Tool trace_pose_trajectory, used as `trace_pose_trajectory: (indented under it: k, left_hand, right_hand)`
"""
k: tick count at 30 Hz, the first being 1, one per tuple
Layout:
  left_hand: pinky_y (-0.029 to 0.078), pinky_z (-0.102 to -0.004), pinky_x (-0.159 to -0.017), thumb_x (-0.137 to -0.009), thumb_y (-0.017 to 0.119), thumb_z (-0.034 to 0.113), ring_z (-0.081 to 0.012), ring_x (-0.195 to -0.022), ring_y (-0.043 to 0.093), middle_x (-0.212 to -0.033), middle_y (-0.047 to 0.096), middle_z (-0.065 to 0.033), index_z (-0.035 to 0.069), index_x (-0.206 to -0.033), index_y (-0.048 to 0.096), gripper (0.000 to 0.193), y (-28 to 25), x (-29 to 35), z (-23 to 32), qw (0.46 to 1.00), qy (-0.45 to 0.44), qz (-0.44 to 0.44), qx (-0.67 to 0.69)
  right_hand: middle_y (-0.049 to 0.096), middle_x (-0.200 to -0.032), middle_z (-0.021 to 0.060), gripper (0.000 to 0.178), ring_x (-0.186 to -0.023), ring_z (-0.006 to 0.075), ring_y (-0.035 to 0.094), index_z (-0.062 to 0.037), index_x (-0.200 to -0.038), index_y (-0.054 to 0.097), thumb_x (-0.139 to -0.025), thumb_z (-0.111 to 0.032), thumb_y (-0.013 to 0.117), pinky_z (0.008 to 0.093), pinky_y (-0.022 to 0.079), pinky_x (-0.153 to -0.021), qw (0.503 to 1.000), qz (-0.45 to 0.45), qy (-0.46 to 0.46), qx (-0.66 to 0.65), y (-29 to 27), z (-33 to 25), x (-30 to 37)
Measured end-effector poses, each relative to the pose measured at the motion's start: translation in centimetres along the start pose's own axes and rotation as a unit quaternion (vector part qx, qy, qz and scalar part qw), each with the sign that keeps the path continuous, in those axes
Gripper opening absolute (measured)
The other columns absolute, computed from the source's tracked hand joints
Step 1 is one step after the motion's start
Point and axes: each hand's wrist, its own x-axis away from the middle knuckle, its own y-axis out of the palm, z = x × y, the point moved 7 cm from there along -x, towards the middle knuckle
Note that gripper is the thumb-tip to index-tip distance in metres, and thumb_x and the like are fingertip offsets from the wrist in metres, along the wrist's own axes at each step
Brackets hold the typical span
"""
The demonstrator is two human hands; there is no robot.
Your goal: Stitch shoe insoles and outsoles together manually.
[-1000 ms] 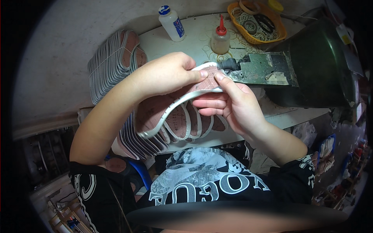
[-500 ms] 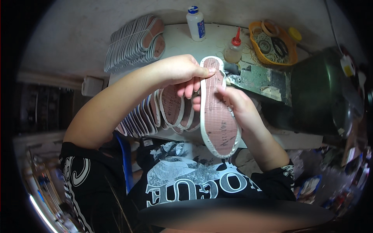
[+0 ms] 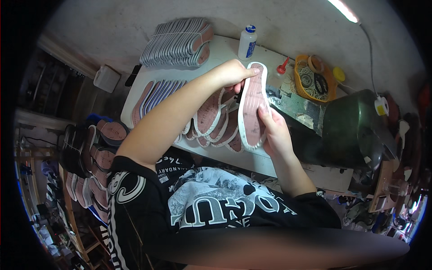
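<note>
"Where is the shoe insole (image 3: 253,99)?"

"Up in the air, above the near part of the counter (image 3: 225,51), ribbed brown face toward the wearer. Its long axis runs nearly from 12 to 6 o'clock, narrow end at 12, broad end at 6."

"And the hands?"

"Both have it. The left grip (image 3: 234,74) pinches the narrow end, thumb on the face, so most of the insole stretches away from it toward 5 or 6. The right grip (image 3: 277,134) is closed on the lower right edge, thumb also on the face; from there the insole lies toward 10 and 11. The right one is nearer the broad end. Its fingers behind are mostly hidden."

"What else lies about?"

"Taking the held insole as the centre: loose insoles (image 3: 209,116) spread on the counter at 8 to 9, and a banded insole bundle (image 3: 177,42) at 10."

"Containers?"

"An orange basket (image 3: 300,89) at 2, holding a tangle of pale bands (image 3: 306,69), a grey ring-shaped roll (image 3: 307,80) and a black loop (image 3: 321,83). A white bottle with a blue cap (image 3: 247,47) stands at 12, and a red-nozzled squeeze bottle (image 3: 282,69) at 1. I can't tell what is in either. A white jug (image 3: 107,79) sits far off between 9 and 10, contents hidden too."
</note>
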Motion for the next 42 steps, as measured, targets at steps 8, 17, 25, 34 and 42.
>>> trace_pose_trajectory:
  k: [8, 17, 25, 34, 42]
  left_hand:
    - [0.051, -0.0283, -0.067, -0.097, 0.045, 0.038, -0.0132, -0.075, 0.061, -0.097, 0.064, -0.0138, -0.003, -0.121, 0.047, 0.047, 0.2, 12.2, 0.4, 0.91, 0.172, -0.046, 0.374]
    - [0.045, -0.027, -0.08, -0.089, 0.055, 0.045, -0.0143, -0.092, 0.051, -0.107, 0.053, -0.0104, 0.001, -0.136, 0.035, 0.068, -1.6, 22.7, -1.1, 0.76, 0.332, -0.169, 0.532]
    - [0.044, -0.029, -0.071, -0.089, 0.06, 0.017, -0.0139, -0.079, 0.051, -0.09, 0.049, -0.0033, 0.007, -0.113, 0.047, 0.028, -7.5, 23.5, -4.0, 0.785, 0.416, 0.073, 0.453]
    - [0.042, -0.0279, -0.087, -0.096, 0.046, 0.026, -0.0161, -0.096, 0.054, -0.109, 0.055, -0.0082, 0.001, -0.117, 0.05, 0.032, -12.5, 16.4, -11.8, 0.868, 0.22, 0.086, 0.437]
    - [0.032, -0.0462, -0.101, -0.086, 0.055, 0.051, -0.0326, -0.119, 0.042, -0.122, 0.051, -0.0183, 0.0, -0.117, 0.052, 0.06, -19.3, 15.6, -23.9, 0.915, 0.004, 0.395, -0.083]
  right_hand:
    - [0.065, -0.099, 0.0027, 0.026, -0.09, 0.0078, 0.057, 0.0018, -0.109, 0.062, -0.092, -0.018, 0.059, 0.0257, 0.045, -0.082, 0.98, -0.108, -0.001, 0.166, 6.5, 6.5, 4.0]
    - [0.059, -0.105, 0.0067, 0.042, -0.099, 0.0157, 0.057, -0.0006, -0.116, 0.052, -0.092, -0.035, 0.057, 0.0328, 0.045, -0.088, 0.96, -0.185, 0.028, 0.207, 11.1, 11.8, 6.6]
    - [0.057, -0.09, 0.0064, 0.063, -0.083, 0.0153, 0.056, -0.0021, -0.118, 0.049, -0.09, -0.058, 0.044, 0.0273, 0.046, -0.073, 0.989, -0.137, 0.043, 0.021, 14.0, 14.4, 5.0]
    - [0.061, -0.087, 0.0016, 0.017, -0.074, 0.0059, 0.056, -0.0043, -0.094, 0.058, -0.09, -0.021, 0.059, 0.0208, 0.045, -0.068, 0.985, 0.116, -0.105, 0.07, 11.4, 10.9, 4.9]
    - [0.053, -0.077, -0.0024, 0.019, -0.072, 0.0046, 0.048, -0.0022, -0.095, 0.055, -0.095, -0.021, 0.049, 0.0197, 0.039, -0.065, 0.914, 0.169, -0.194, 0.312, 9.8, 5.2, 1.7]
